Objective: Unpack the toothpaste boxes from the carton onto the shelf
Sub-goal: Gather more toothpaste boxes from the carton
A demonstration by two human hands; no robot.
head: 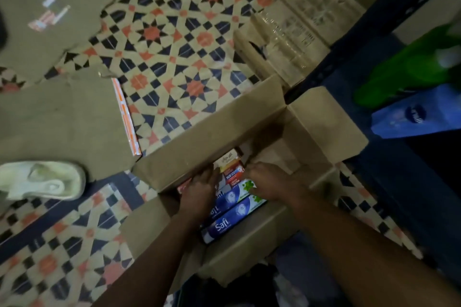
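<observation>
over patterned floor tiles (174, 32), left hand (199, 188) and right hand (270, 182) grip toothpaste boxes (232, 212) in carton (212, 129).

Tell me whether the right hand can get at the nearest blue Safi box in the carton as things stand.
Probably yes. The carton has its flaps folded open, the Safi box lies uncovered on top, and the right hand is right beside its green end.

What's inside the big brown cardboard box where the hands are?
The open brown cardboard carton holds long blue-and-white Safi toothpaste boxes nearest, red-and-white toothpaste boxes behind. The left hand and right hand reach in, covering some. Anything underneath is hidden.
</observation>
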